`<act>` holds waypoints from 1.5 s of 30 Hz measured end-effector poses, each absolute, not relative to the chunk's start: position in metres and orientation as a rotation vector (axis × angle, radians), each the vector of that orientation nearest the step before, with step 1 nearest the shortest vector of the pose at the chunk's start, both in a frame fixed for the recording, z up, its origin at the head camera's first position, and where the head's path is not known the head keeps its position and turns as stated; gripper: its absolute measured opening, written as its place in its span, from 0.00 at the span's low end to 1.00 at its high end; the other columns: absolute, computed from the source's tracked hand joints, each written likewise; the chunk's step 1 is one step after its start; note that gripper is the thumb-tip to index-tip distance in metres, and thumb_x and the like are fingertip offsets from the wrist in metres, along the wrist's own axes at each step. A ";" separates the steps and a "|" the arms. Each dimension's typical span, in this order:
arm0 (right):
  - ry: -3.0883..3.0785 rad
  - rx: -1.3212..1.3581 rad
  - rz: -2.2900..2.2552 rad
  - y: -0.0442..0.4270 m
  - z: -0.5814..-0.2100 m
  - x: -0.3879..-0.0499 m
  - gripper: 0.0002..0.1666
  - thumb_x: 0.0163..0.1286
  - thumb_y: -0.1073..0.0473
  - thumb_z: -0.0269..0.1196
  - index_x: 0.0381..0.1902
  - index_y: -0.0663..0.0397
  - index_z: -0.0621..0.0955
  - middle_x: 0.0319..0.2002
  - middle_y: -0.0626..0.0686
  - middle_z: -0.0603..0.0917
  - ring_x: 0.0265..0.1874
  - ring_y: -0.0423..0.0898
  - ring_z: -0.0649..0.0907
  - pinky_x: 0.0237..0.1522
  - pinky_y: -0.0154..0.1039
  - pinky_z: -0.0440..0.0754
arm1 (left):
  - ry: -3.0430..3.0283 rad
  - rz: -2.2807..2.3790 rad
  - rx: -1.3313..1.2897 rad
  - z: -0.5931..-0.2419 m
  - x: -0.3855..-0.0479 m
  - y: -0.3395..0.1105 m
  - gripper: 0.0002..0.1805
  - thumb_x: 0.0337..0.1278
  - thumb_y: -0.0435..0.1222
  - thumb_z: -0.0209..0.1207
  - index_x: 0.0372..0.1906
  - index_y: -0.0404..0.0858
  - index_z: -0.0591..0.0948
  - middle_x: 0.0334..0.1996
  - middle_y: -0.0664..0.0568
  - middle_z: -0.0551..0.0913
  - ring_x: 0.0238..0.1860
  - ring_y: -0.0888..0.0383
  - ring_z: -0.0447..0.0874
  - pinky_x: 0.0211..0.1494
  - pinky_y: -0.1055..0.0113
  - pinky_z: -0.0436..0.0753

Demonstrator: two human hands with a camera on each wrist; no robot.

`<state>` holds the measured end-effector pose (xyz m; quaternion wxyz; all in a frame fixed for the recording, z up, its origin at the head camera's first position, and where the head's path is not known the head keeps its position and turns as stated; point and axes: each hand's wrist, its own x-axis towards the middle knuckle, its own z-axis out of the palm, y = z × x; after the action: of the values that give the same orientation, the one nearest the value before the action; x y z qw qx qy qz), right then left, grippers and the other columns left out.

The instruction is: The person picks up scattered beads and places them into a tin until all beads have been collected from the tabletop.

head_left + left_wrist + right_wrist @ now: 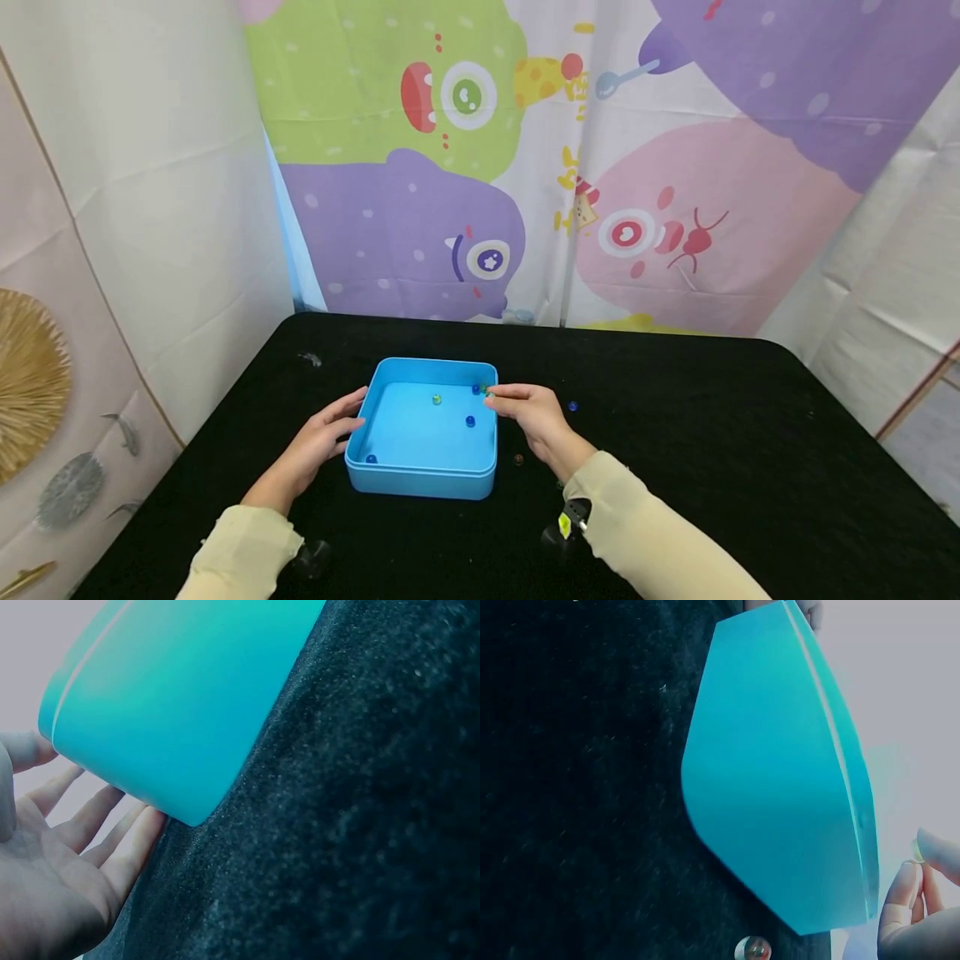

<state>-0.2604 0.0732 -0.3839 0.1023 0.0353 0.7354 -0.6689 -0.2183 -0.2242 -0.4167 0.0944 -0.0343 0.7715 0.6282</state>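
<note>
Light blue and squarish, an open box (422, 485) sits on the black worktop (690, 450) between the two hands. Taking the far edge as 12 o'clock, the left hand (321, 437) is at the box's 9 o'clock, its fingers extended and spread, their tips touching the outer wall without curling round it. The right hand (536, 417) is at about 2 to 3 o'clock, thumb and fingertips pinching a pale yellow-green marble (917, 851) just above the rim on that side. Inside the box, a yellow-green marble (437, 400) lies towards 1 o'clock, a dark blue marble (476, 389) near the 2 o'clock corner close to the right fingertips, another blue marble (470, 422) towards 3 o'clock, and a third blue one (371, 459) in the 8 o'clock corner, nearest the left hand. I cannot tell whether the green spot by those right fingertips is the pinched marble or a separate one. Outside, a brownish marble (518, 460) rests on the worktop near the box, at 6 o'clock from the right hand, and a blue marble outside the box (573, 406) lies at that hand's 3 o'clock. Beyond the worktop hangs a cartoon-printed curtain (420, 208).
</note>
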 end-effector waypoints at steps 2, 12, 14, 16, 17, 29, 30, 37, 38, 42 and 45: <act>2.178 0.095 -1.968 0.070 -0.382 -0.261 0.16 0.60 0.61 0.66 0.45 0.60 0.83 0.47 0.54 0.82 0.52 0.52 0.77 0.59 0.52 0.70 | 2.288 1.864 -0.098 -0.416 -0.218 -0.224 0.31 0.67 0.41 0.46 0.73 0.43 0.53 0.71 0.39 0.49 0.67 0.37 0.52 0.63 0.45 0.64; 2.187 0.128 -1.964 0.052 -0.377 -0.265 0.15 0.58 0.61 0.67 0.45 0.58 0.83 0.45 0.52 0.83 0.48 0.50 0.79 0.57 0.50 0.71 | 2.292 1.852 -0.109 -0.416 -0.218 -0.224 0.31 0.67 0.40 0.46 0.73 0.43 0.53 0.71 0.39 0.49 0.67 0.37 0.53 0.63 0.44 0.64; 2.189 0.125 -1.962 0.048 -0.377 -0.266 0.15 0.58 0.60 0.67 0.45 0.58 0.83 0.45 0.52 0.83 0.46 0.50 0.79 0.57 0.50 0.72 | 2.290 1.852 -0.113 -0.416 -0.218 -0.224 0.31 0.67 0.40 0.46 0.73 0.43 0.53 0.71 0.38 0.49 0.67 0.37 0.52 0.63 0.44 0.64; 2.199 0.125 -1.952 0.044 -0.376 -0.266 0.15 0.58 0.60 0.67 0.44 0.58 0.84 0.45 0.51 0.83 0.46 0.49 0.79 0.57 0.50 0.71 | 2.288 1.852 -0.117 -0.416 -0.219 -0.224 0.31 0.67 0.40 0.45 0.73 0.43 0.53 0.71 0.38 0.49 0.67 0.37 0.52 0.63 0.44 0.64; 2.203 0.124 -1.945 0.042 -0.376 -0.266 0.15 0.58 0.59 0.67 0.44 0.57 0.84 0.45 0.51 0.83 0.46 0.49 0.78 0.57 0.50 0.71 | 2.287 1.851 -0.119 -0.416 -0.219 -0.224 0.31 0.67 0.40 0.45 0.73 0.43 0.53 0.71 0.38 0.48 0.67 0.37 0.52 0.63 0.44 0.64; 2.255 0.130 -1.917 0.025 -0.374 -0.267 0.13 0.57 0.57 0.69 0.40 0.55 0.85 0.42 0.51 0.83 0.41 0.49 0.81 0.55 0.52 0.71 | 2.290 1.847 -0.136 -0.416 -0.219 -0.223 0.31 0.68 0.40 0.45 0.73 0.44 0.53 0.71 0.38 0.48 0.67 0.37 0.51 0.63 0.44 0.63; 2.255 0.129 -1.919 0.024 -0.374 -0.267 0.13 0.57 0.57 0.69 0.40 0.55 0.85 0.42 0.51 0.83 0.41 0.49 0.81 0.55 0.52 0.71 | 2.288 1.847 -0.137 -0.416 -0.219 -0.223 0.31 0.68 0.40 0.45 0.73 0.44 0.53 0.71 0.38 0.48 0.67 0.37 0.51 0.63 0.44 0.64; 2.254 0.171 -1.949 0.020 -0.372 -0.268 0.12 0.56 0.58 0.69 0.40 0.53 0.85 0.45 0.50 0.80 0.41 0.49 0.80 0.53 0.52 0.71 | 2.287 1.844 -0.134 -0.415 -0.219 -0.224 0.31 0.68 0.40 0.45 0.73 0.45 0.53 0.71 0.38 0.48 0.67 0.37 0.51 0.63 0.44 0.64; 2.255 0.172 -1.953 0.019 -0.372 -0.269 0.12 0.56 0.58 0.69 0.40 0.53 0.85 0.45 0.51 0.80 0.41 0.49 0.79 0.53 0.52 0.72 | 2.287 1.845 -0.132 -0.415 -0.219 -0.224 0.31 0.68 0.40 0.45 0.73 0.45 0.53 0.71 0.39 0.48 0.67 0.37 0.51 0.63 0.44 0.64; 2.256 0.181 -1.959 0.019 -0.372 -0.269 0.12 0.57 0.58 0.68 0.41 0.52 0.85 0.45 0.50 0.80 0.42 0.50 0.79 0.53 0.53 0.71 | 2.285 1.846 -0.122 -0.415 -0.219 -0.224 0.31 0.68 0.41 0.45 0.73 0.44 0.52 0.71 0.38 0.48 0.67 0.37 0.51 0.63 0.44 0.64; 2.252 0.195 -1.966 0.021 -0.371 -0.269 0.12 0.58 0.58 0.68 0.41 0.52 0.85 0.46 0.50 0.80 0.43 0.50 0.79 0.54 0.54 0.69 | 2.280 1.849 -0.110 -0.416 -0.218 -0.224 0.31 0.68 0.40 0.44 0.73 0.44 0.52 0.71 0.38 0.48 0.67 0.37 0.51 0.63 0.44 0.64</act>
<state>-0.2687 0.0207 -0.3713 0.0729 0.0648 0.7498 -0.6545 -0.2185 -0.2242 -0.4157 0.1016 -0.0373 0.7721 0.6262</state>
